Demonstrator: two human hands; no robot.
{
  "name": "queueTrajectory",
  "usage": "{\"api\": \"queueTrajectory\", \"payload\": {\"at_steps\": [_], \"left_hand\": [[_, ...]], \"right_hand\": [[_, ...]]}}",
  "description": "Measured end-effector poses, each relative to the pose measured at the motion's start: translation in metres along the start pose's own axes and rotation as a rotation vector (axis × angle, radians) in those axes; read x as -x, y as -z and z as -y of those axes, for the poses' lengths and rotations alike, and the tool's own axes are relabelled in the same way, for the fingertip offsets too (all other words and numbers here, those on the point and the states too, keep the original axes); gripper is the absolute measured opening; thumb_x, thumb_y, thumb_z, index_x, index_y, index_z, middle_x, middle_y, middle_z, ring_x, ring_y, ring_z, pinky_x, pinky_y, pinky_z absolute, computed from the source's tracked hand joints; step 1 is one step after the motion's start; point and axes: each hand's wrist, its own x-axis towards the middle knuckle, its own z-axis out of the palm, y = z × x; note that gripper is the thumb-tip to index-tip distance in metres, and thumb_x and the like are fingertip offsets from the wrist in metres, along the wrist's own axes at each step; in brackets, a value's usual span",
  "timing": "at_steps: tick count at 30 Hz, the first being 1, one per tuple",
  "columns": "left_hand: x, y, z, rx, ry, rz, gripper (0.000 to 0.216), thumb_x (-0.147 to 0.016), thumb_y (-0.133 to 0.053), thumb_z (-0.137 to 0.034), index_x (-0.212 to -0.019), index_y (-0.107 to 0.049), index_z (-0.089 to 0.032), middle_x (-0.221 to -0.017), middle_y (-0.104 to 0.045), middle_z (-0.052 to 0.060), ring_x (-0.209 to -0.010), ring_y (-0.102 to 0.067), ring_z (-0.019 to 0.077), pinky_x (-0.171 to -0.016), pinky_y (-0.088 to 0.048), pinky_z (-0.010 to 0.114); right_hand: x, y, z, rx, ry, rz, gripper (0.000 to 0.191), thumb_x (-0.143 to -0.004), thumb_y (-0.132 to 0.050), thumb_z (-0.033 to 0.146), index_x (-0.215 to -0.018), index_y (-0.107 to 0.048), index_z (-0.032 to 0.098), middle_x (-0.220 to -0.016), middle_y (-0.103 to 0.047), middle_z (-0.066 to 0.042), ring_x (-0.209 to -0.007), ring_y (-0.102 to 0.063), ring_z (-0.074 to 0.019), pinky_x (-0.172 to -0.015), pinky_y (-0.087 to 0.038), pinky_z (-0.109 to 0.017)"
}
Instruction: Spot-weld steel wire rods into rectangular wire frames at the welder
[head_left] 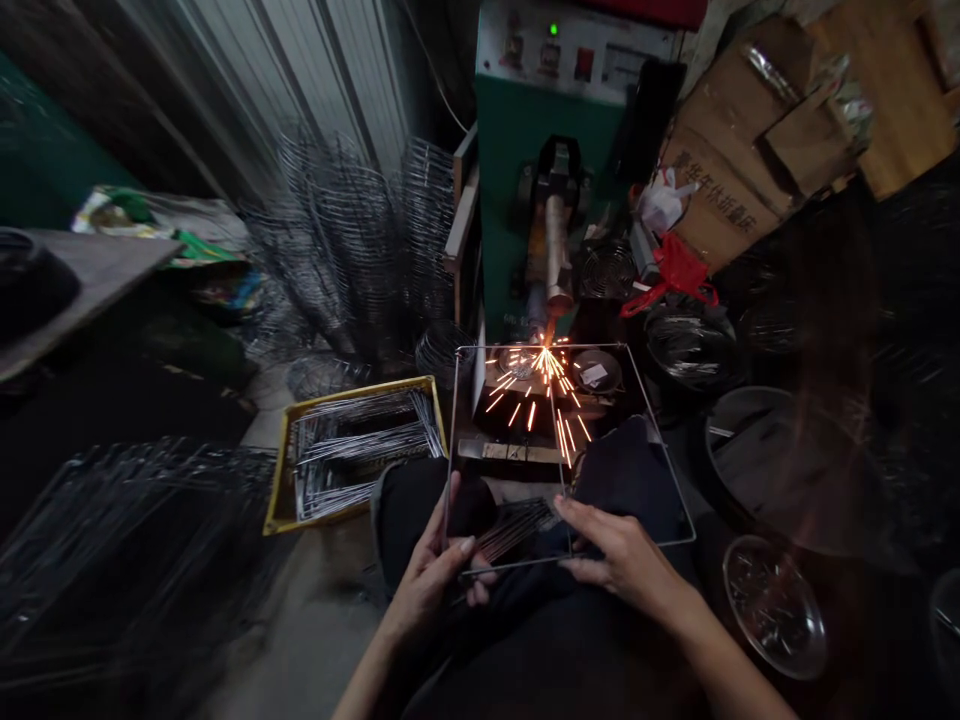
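Observation:
A rectangular wire frame [452, 430] spans the space between my lap and a green spot welder [510, 200]. My left hand [442, 560] grips its near left corner, fingers closed round the wire. With my right hand [611, 545] I pinch a straight wire rod [559, 440] that crosses the middle of the frame, close to the near side. The far side of the frame lies under the welder's electrode [556, 260], and orange sparks [551, 375] spray from that contact toward me. Several loose wire rods [517, 528] rest on my lap between the hands.
Left of my knee stands a yellow crate [281, 480] of wire frames. Stacked wire baskets [345, 230] stand behind it. At right are a clear dish [775, 610] of small pieces, round trays, a red plastic bag [679, 270] and a cardboard box [720, 190].

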Motion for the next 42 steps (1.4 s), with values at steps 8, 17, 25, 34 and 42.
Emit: {"api": "queueTrajectory", "payload": {"at_steps": [8,17,25,34,42], "left_hand": [[-0.036,0.005,0.001,-0.009,-0.081,0.082,0.095,-0.087,-0.062,-0.029,-0.153,0.005,-0.027,-0.066,-0.070,0.003,-0.052,-0.065,0.0163,-0.048,-0.048,0.022],[-0.186,0.005,-0.081,-0.028,-0.264,0.171,0.091,-0.086,-0.060,-0.019,-0.154,0.000,-0.024,-0.068,-0.071,0.003,-0.054,-0.067,0.0162,-0.049,-0.047,0.019],[-0.240,0.000,-0.113,-0.004,-0.304,0.139,0.091,-0.083,-0.061,-0.018,-0.154,-0.004,-0.024,-0.068,-0.073,0.006,-0.052,-0.069,0.0190,-0.045,-0.050,0.021],[-0.256,0.003,-0.123,0.025,-0.310,0.118,0.090,-0.083,-0.061,-0.017,-0.154,-0.005,-0.023,-0.066,-0.073,0.007,-0.052,-0.069,0.0199,-0.044,-0.050,0.021],[-0.268,0.012,-0.116,0.043,-0.312,0.152,0.091,-0.084,-0.061,-0.018,-0.154,-0.003,-0.024,-0.066,-0.072,0.005,-0.052,-0.069,0.0186,-0.044,-0.049,0.020]], "right_hand": [[-0.024,0.002,-0.023,0.140,0.081,-0.116,0.063,-0.088,-0.066,0.033,-0.145,-0.040,0.028,-0.133,-0.060,-0.007,-0.117,-0.061,-0.0216,-0.098,-0.051,-0.034],[-0.157,0.076,-0.091,0.448,0.017,-0.314,0.057,-0.079,-0.070,0.054,-0.127,-0.061,0.023,-0.120,-0.068,-0.009,-0.107,-0.065,-0.0265,-0.089,-0.051,-0.034],[-0.208,0.107,-0.128,0.392,-0.043,-0.406,0.044,-0.078,-0.071,0.054,-0.111,-0.070,0.026,-0.105,-0.073,-0.005,-0.095,-0.069,-0.0239,-0.082,-0.050,-0.031],[-0.226,0.112,-0.127,0.374,-0.030,-0.436,0.045,-0.078,-0.070,0.056,-0.109,-0.070,0.023,-0.099,-0.074,-0.006,-0.090,-0.068,-0.0230,-0.076,-0.048,-0.029],[-0.222,0.124,-0.143,0.180,-0.107,-0.581,0.054,-0.072,-0.074,0.055,-0.111,-0.067,0.019,-0.101,-0.071,-0.010,-0.094,-0.063,-0.0245,-0.081,-0.048,-0.032]]}}
